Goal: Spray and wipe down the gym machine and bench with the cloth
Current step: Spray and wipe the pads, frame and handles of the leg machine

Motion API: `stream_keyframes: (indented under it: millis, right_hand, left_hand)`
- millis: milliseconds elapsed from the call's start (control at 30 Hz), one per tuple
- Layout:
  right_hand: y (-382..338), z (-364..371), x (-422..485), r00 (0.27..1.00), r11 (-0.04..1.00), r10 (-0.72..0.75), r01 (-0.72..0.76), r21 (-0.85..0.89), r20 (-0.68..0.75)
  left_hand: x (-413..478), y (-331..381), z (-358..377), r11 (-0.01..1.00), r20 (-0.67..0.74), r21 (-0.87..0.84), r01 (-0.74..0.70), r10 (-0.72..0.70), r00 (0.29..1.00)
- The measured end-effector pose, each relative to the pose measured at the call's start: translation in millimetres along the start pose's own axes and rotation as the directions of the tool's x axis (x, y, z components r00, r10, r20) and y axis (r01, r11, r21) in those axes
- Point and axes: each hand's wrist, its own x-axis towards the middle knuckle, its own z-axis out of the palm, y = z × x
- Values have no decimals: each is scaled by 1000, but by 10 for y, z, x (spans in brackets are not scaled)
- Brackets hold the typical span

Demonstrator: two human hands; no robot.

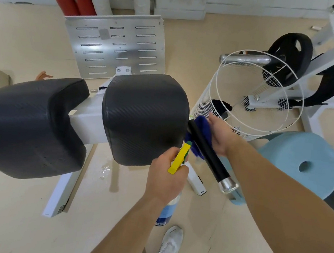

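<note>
Seat pad (pixel 144 116): black, mid-frame; my landmark.
My left hand (pixel 163 178): below the pad's right corner, fingers curled round the spray bottle (pixel 178 160), nozzle toward the pad.
Bottle body: mostly hidden under my wrist.
Handle (pixel 206 154): black bar just right of the pad.
Cloth (pixel 201 123): blue, partly behind the handle.
My right hand (pixel 222 135): right of the pad, holding the cloth against the handle; thumb hidden.

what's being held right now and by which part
The left grip holds the spray bottle at its neck, just under the yellow trigger. The right grip holds the blue cloth bunched against the machine's black handle.
</note>
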Motion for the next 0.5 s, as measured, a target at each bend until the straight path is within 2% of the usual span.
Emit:
stream_keyframes:
  millis: [133,267,367,433,500]
  right_hand:
    - [52,-110,-65,982,999,43,-43,-1,182]
    - [289,-359,-201,986,996,86,-84,-21,143]
    - [372,-416,-463,980,997,72,-74,7,185]
    - [288,-456,-652,988,998,-40,33,46,150]
    - [227,-515,-772,980,980,-197,196,-23,-12]
  left_hand:
    - [-12,-13,4,1000,-13,12,8,-8,1000]
    - [-21,-7,-3,1000,-12,18,20,-20,1000]
    - [-33,5,-29,999,-15,32,16,-16,1000]
    - [-45,10,-47,999,-23,38,17,-16,1000]
    - [-58,27,-52,999,-25,36,10,-9,1000]
